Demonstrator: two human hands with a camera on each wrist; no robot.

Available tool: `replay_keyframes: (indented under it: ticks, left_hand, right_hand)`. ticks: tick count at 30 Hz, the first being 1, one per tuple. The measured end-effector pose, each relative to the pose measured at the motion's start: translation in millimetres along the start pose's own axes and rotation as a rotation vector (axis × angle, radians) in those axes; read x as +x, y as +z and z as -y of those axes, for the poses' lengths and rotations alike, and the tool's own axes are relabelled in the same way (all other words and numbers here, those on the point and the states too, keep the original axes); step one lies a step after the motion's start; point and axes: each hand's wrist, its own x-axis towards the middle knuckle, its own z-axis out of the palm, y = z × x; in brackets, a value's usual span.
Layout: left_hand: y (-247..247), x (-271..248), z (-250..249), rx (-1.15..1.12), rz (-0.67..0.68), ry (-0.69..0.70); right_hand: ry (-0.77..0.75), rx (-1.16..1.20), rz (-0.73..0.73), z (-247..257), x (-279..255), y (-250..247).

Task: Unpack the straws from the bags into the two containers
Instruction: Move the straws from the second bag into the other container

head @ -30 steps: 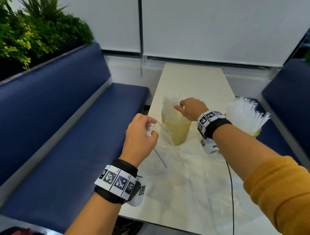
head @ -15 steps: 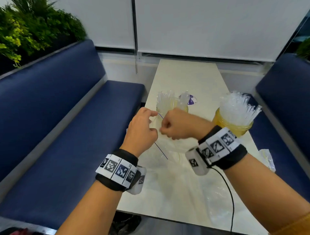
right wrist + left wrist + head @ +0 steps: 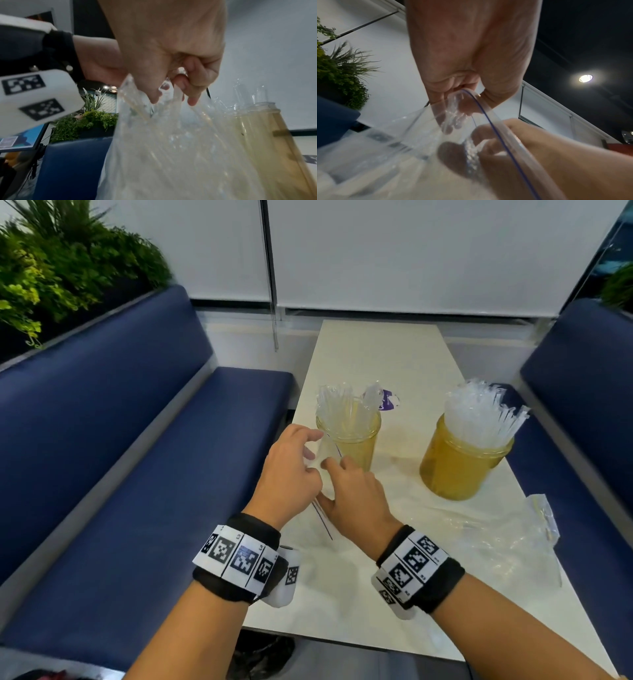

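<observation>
A clear zip bag (image 3: 324,517) with a blue seal line stands at the table's left edge, just before the left amber jar (image 3: 352,445). That jar holds a few wrapped straws (image 3: 334,405). My left hand (image 3: 310,446) pinches the bag's rim (image 3: 471,94) and holds it up. My right hand (image 3: 330,481) reaches into the bag's mouth. In the right wrist view its fingers (image 3: 181,86) curl round clear wrapped straws (image 3: 176,93) inside the bag (image 3: 171,148). The right amber jar (image 3: 459,470) is packed with straws (image 3: 479,412).
An empty clear bag (image 3: 479,537) lies flat on the white table (image 3: 376,354) before the right jar, with a small crumpled wrapper (image 3: 544,513) at the right edge. A purple-and-white scrap (image 3: 388,402) lies behind the left jar. Blue benches (image 3: 137,474) flank the table.
My right hand left the left jar, swung back to the bag and has gone into its mouth. My left hand has kept hold of the bag's rim.
</observation>
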Motion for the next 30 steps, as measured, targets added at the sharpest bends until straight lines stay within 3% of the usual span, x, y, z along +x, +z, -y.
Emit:
replay_keyframes:
  ticks: [10, 17, 26, 30]
  left_hand:
    - [-0.4, -4.4, 0.1, -0.04, 0.036, 0.029]
    - [5.0, -6.5, 1.6, -0.053, 0.027, 0.067]
    - [4.1, -11.0, 7.6, -0.057, 0.083, 0.076]
    - [4.3, -11.0, 12.7, -0.002, 0.115, 0.107]
  right_hand:
    - [-0.246, -0.185, 0.038, -6.0, 1.9, 29.3]
    - [-0.089, -0.274, 0.144, -4.1, 9.7, 24.6]
    - [-0.18, -0.309, 0.149, -10.7, 16.5, 14.6]
    - [-0.13, -0.356, 0.154, -12.0, 24.1, -3.3]
